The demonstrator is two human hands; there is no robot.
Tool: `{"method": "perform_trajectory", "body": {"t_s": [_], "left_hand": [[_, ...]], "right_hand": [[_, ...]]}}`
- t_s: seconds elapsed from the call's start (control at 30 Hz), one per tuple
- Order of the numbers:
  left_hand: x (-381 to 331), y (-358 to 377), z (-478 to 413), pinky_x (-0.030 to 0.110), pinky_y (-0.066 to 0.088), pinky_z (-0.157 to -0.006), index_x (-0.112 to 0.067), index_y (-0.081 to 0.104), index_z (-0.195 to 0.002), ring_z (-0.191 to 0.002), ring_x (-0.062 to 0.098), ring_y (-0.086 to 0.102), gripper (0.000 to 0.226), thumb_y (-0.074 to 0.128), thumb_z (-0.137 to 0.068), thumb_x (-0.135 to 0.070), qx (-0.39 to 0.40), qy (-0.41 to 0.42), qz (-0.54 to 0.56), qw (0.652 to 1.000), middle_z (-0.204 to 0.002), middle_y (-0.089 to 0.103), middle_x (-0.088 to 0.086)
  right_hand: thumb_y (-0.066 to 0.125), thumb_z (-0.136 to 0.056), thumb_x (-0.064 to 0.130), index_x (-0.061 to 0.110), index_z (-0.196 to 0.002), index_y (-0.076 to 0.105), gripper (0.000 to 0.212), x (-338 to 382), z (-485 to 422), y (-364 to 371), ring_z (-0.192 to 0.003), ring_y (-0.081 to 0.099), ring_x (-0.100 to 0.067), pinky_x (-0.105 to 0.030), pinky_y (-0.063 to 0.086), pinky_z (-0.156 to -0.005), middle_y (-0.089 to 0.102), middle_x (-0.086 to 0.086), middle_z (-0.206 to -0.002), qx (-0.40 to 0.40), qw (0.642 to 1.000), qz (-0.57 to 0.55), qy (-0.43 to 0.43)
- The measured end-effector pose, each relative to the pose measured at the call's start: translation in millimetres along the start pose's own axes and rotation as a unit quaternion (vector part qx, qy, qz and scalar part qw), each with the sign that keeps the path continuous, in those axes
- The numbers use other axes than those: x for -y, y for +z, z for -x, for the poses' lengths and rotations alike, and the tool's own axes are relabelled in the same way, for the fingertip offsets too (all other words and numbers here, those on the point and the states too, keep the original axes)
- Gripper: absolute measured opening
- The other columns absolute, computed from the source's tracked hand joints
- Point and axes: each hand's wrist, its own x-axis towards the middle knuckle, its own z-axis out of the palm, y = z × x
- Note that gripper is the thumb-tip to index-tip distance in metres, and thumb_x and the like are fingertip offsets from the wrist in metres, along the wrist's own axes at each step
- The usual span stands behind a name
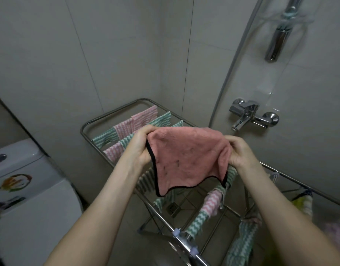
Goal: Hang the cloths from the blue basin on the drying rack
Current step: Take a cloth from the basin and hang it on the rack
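Note:
A pink cloth [186, 160] with a black hem hangs spread between my two hands above the steel drying rack [111, 112]. My left hand [140, 146] grips its upper left corner. My right hand [240, 152] grips its upper right edge, where the fabric is bunched. Several pink and green zigzag cloths [127, 131] hang over the rack's far bars, and more [207, 208] over the near bars below the pink cloth. The blue basin is out of view.
A white toilet cistern [25, 179] with stickers stands at the left. A chrome mixer tap [251, 116] and shower bar [280, 31] are fixed to the tiled wall behind a curved glass screen at the right. A floor drain [172, 207] shows under the rack.

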Motion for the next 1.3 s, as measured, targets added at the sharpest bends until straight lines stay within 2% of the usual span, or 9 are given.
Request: {"method": "perform_trajectory", "body": {"t_s": [0.13, 0.27, 0.4, 0.53, 0.7, 0.83, 0.93, 1.07, 1.3], "left_hand": [[-10.0, -21.9, 3.8, 0.027, 0.056, -0.049, 0.007, 0.051, -0.103, -0.05, 0.02, 0.066, 0.032, 0.026, -0.083, 0.013, -0.063, 0.018, 0.001, 0.998, -0.069, 0.064, 0.02], [-6.9, -38.2, 17.1, 0.03, 0.053, -0.04, 0.014, 0.055, -0.065, -0.041, 0.026, 0.061, 0.028, 0.028, -0.073, 0.012, -0.116, -0.01, 0.0, 0.993, -0.051, 0.058, 0.019], [-1.6, -47.5, 13.6, 0.04, 0.057, -0.055, 0.007, 0.063, -0.081, -0.056, 0.029, 0.068, 0.035, 0.039, -0.093, -0.014, -0.129, -0.012, 0.052, 0.99, -0.068, 0.068, 0.02], [-4.4, -52.7, 10.2, 0.031, 0.056, -0.068, -0.004, 0.072, -0.07, -0.059, 0.023, 0.068, 0.049, 0.05, -0.091, -0.043, -0.085, -0.044, -0.005, 0.995, -0.063, 0.07, 0.01], [-11.7, -47.0, 14.7, 0.029, 0.051, -0.071, -0.009, 0.071, -0.073, -0.056, 0.017, 0.066, 0.034, 0.048, -0.095, -0.023, -0.031, -0.07, -0.148, 0.986, -0.062, 0.069, 0.006], [-24.0, -43.1, 14.7, 0.032, 0.053, -0.084, -0.004, 0.068, -0.098, -0.08, 0.02, 0.069, 0.019, 0.052, -0.091, -0.011, 0.026, -0.018, -0.155, 0.987, -0.089, 0.072, 0.012], [-31.4, -35.5, 17.1, 0.027, 0.055, -0.076, -0.011, 0.068, -0.095, -0.074, 0.018, 0.069, 0.018, 0.051, -0.092, -0.015, 0.049, 0.014, -0.152, 0.987, -0.082, 0.072, 0.008], [-29.9, -24.6, 17.7, 0.024, 0.054, -0.073, -0.015, 0.073, -0.075, -0.066, 0.01, 0.068, 0.037, 0.045, -0.098, -0.024, 0.078, 0.034, -0.182, 0.98, -0.073, 0.072, 0.0], [-6.4, -10.1, 19.7, 0.023, 0.055, -0.072, -0.012, 0.065, -0.096, -0.072, 0.01, 0.069, 0.018, 0.048, -0.097, -0.018, 0.104, 0.025, -0.22, 0.97, -0.08, 0.074, 0.0]], "right_hand": [[0.09, -0.012, -0.001, -0.006, -0.072, 0.073, 0.062, 0.2, 8.3, 23.8, -0.076, 0.072, -0.021, -0.032, 0.059, -0.069, 0.072, -0.016, -0.079, 0.045, 0.994, -0.047, -0.084], [0.094, -0.041, 0.015, -0.003, -0.092, 0.073, 0.058, -4.9, 10.7, 47.4, -0.095, 0.069, -0.024, -0.04, 0.053, -0.09, 0.071, -0.017, -0.099, 0.129, 0.988, -0.052, -0.065], [0.093, -0.04, 0.022, 0.002, -0.083, 0.076, 0.051, -15.0, 8.4, 61.1, -0.075, 0.072, -0.02, -0.032, 0.059, -0.067, 0.074, -0.014, -0.082, 0.099, 0.994, 0.052, -0.002], [0.067, -0.072, 0.02, 0.001, -0.087, 0.072, 0.024, -11.9, 11.8, 70.4, -0.077, 0.071, -0.019, -0.032, 0.058, -0.077, 0.072, -0.013, -0.083, 0.052, 0.996, 0.048, -0.045], [0.059, -0.079, 0.018, 0.006, -0.085, 0.076, 0.022, 7.1, 16.1, 68.7, -0.092, 0.069, -0.02, -0.035, 0.051, -0.094, 0.072, -0.012, -0.096, 0.062, 0.991, 0.027, -0.111], [0.049, -0.093, 0.02, 0.003, -0.079, 0.074, 0.033, 11.4, 16.0, 67.1, -0.072, 0.07, -0.015, -0.027, 0.059, -0.073, 0.072, -0.01, -0.077, 0.035, 0.992, 0.089, -0.084], [0.043, -0.098, 0.011, 0.002, -0.092, 0.064, 0.024, 16.3, 17.2, 64.0, -0.067, 0.069, -0.014, -0.025, 0.058, -0.062, 0.071, -0.008, -0.071, -0.002, 0.986, 0.13, -0.105], [0.048, -0.095, 0.005, 0.005, -0.094, 0.061, 0.014, 25.4, 18.7, 54.8, -0.072, 0.069, -0.015, -0.026, 0.057, -0.063, 0.072, -0.005, -0.074, -0.035, 0.97, 0.171, -0.171], [0.05, -0.083, -0.01, 0.006, -0.092, 0.062, 0.021, 35.8, 16.0, 41.7, -0.075, 0.068, -0.012, -0.025, 0.054, -0.077, 0.073, 0.0, -0.075, -0.025, 0.953, 0.184, -0.238]]}}
